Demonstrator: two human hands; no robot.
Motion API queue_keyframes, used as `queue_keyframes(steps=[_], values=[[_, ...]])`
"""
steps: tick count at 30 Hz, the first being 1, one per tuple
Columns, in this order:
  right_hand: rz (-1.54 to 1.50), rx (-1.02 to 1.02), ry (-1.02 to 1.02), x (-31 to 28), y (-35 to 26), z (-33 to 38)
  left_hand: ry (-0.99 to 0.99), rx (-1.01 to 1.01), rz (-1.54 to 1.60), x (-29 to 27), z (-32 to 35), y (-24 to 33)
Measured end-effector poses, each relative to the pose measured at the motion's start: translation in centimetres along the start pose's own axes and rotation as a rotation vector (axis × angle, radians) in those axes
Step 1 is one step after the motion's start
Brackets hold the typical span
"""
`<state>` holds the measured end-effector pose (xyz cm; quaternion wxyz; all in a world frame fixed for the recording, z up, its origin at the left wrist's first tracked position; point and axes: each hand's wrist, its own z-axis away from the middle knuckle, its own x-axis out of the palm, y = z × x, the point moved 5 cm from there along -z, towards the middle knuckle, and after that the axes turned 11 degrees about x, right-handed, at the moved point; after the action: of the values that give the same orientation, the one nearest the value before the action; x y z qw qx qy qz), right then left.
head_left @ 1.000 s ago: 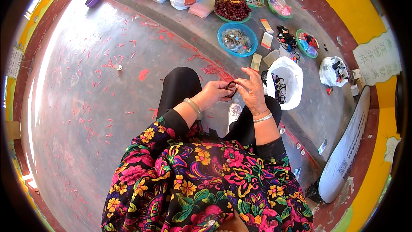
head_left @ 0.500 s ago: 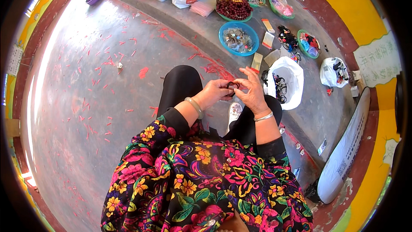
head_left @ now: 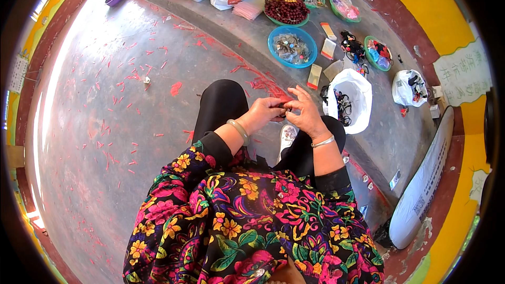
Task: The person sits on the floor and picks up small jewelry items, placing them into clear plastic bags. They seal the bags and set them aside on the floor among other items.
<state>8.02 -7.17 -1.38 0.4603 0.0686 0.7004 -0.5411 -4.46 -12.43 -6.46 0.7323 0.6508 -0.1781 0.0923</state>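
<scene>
Both grips—left hand (head_left: 264, 110), right hand (head_left: 306, 114)—still pinch one small dark piece (head_left: 282, 106) (too small to identify), barely shifted.

Seen from above, the left hand (head_left: 264, 111) and right hand (head_left: 305, 115) meet over the knees, fingertips pinching a small dark bead piece (head_left: 284, 107) between them. At one o'clock from the hands sits a white bag (head_left: 353, 85) of dark items; at twelve o'clock, a blue bowl (head_left: 273, 54) on the grey ledge (head_left: 247, 34). Red scraps (head_left: 126, 76) litter the floor at ten o'clock.
</scene>
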Motion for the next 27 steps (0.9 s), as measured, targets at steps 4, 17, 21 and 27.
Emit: queue_keyframes(steps=[4, 17, 21, 27], values=[[-0.023, 0.047, -0.105, 0.8, 0.9, -0.1, 0.015, 0.016, -0.007, 0.4, 0.0, 0.2], [-0.127, 0.107, 0.046, 2.2, 2.1, -0.2, 0.114, 0.075, -0.032, 0.0, -0.3, -0.5], [-0.170, 0.085, 0.127, 2.1, 1.0, -0.1, 0.135, 0.114, -0.116, -0.2, -0.3, -0.2], [-0.341, 0.176, 0.215, 0.5, -0.7, -0.2, 0.211, 0.107, -0.006, -0.5, -0.1, 0.4]])
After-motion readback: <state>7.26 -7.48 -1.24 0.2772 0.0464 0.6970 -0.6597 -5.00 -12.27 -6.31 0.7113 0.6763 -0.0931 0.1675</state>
